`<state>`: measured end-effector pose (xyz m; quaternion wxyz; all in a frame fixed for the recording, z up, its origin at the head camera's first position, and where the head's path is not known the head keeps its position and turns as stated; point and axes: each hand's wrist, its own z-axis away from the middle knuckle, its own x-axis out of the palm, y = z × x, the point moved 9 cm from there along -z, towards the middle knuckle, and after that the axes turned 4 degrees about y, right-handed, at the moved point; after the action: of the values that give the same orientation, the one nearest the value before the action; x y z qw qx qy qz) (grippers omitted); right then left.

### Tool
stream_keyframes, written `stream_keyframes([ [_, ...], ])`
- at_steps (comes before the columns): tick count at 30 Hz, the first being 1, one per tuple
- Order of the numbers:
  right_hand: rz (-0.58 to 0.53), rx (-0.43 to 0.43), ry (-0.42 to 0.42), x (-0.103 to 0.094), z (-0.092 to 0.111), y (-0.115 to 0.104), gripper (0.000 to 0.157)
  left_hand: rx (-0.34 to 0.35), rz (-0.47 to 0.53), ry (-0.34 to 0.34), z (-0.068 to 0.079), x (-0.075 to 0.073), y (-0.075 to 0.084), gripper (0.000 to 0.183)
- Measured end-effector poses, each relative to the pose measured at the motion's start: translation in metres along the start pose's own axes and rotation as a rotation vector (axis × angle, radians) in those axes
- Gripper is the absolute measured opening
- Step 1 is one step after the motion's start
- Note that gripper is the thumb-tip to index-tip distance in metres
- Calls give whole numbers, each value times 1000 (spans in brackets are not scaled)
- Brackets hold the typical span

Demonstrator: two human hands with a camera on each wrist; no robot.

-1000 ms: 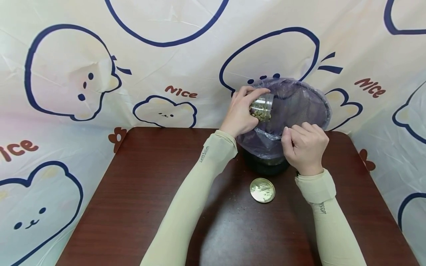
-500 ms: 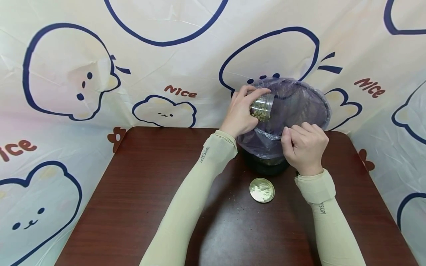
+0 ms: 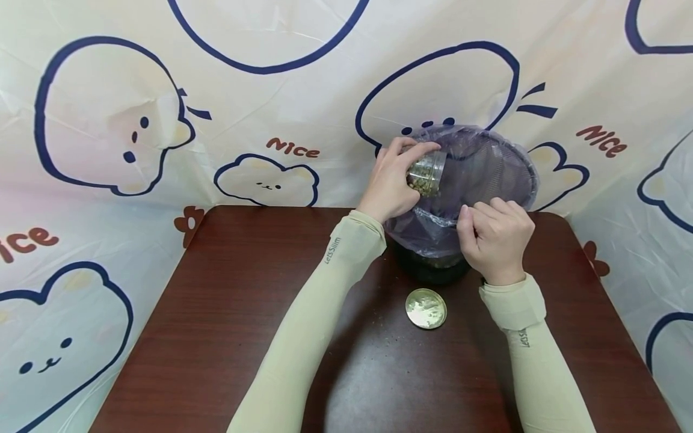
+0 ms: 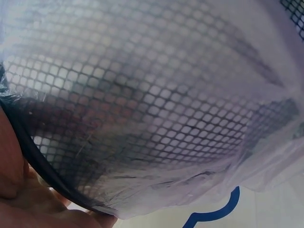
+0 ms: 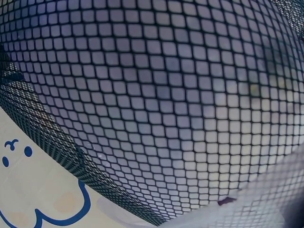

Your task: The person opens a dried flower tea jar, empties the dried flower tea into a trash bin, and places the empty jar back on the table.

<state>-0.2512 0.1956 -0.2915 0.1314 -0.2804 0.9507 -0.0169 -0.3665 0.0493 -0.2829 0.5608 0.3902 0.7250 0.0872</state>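
"While you've got the head view up, what's the L hand [image 3: 392, 180] on?"

"Grasping the clear jar [image 3: 426, 171], fingers curled round it. Jar's on its side at the L part of the mesh bin [image 3: 495, 168], its mouth facing R, inside the rim. Greenish bits [image 3: 423, 186] lie along the jar's low side."

"R hand [image 3: 497, 237]?"

"Clenched over the near rim, looks like it's gripping bin + liner [image 3: 425, 237]. Fingertips hidden tho. R wrist cam's mostly mesh, no help."

"Lid?"

"Gold lid [image 3: 426, 308], prob the jar's. Flat on the table [image 3: 243, 300], just nearer us than the bin's base, neither hand on it."

"Which step?"

"My call: emptying the jar into the lined bin, mid-step. Jar's in position, but a fair amt of bits sits inside, so tilt's prob too shallow. Can't tell how much is in the bin, bottom's not visible."

"Next move?"

"I'd say tip jar mouth lower, maybe a quick shake for clingers, w/ R hand steadying the bin. Mouth should stay inside the rim, else bits could land on the table."
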Motion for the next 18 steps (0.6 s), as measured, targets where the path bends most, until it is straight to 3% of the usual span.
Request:
stream_keyframes([
  [18,2,1,-2,0,0,0,58,-9,-32,-26,-1,1,1,83],
])
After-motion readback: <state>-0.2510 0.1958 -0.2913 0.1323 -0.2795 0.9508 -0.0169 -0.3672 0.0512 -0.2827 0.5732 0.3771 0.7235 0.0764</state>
